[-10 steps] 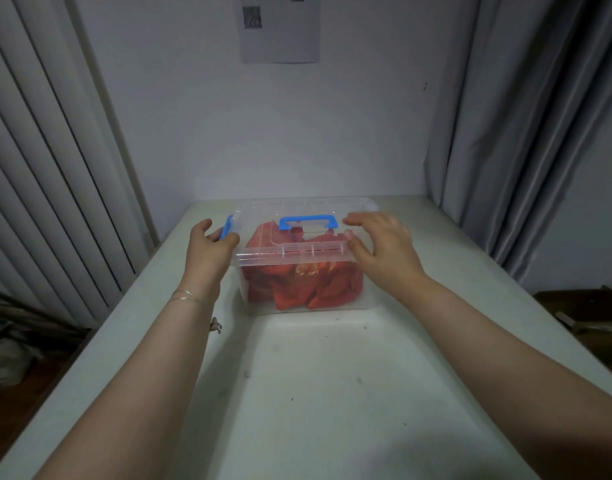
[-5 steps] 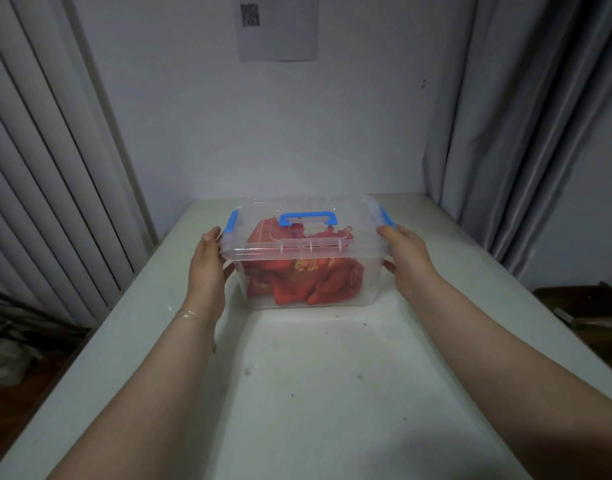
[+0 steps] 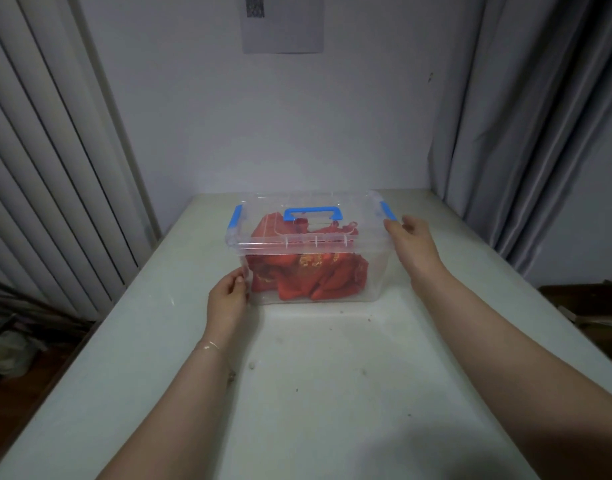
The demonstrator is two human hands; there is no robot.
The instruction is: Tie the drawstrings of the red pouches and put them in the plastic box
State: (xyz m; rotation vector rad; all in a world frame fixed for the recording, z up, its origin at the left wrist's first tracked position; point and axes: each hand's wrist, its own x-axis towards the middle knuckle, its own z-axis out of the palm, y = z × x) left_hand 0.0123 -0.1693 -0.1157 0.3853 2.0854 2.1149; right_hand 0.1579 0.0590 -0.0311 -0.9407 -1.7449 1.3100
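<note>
Clear plastic box [image 3: 374,271], red pouches [image 3: 308,271], uncountable

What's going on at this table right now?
A person is finishing packing. The red pouches lie inside the clear box, whose lid with blue clips is on. The left hand touches the box's lower left corner; the right hand rests at the right clip.

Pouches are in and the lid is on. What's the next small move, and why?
Probably press the right blue latch down with the right hand, whose fingertips sit just below it. It looks flared out, not snapped. The left hand touches the plastic box low, steadying it.
</note>
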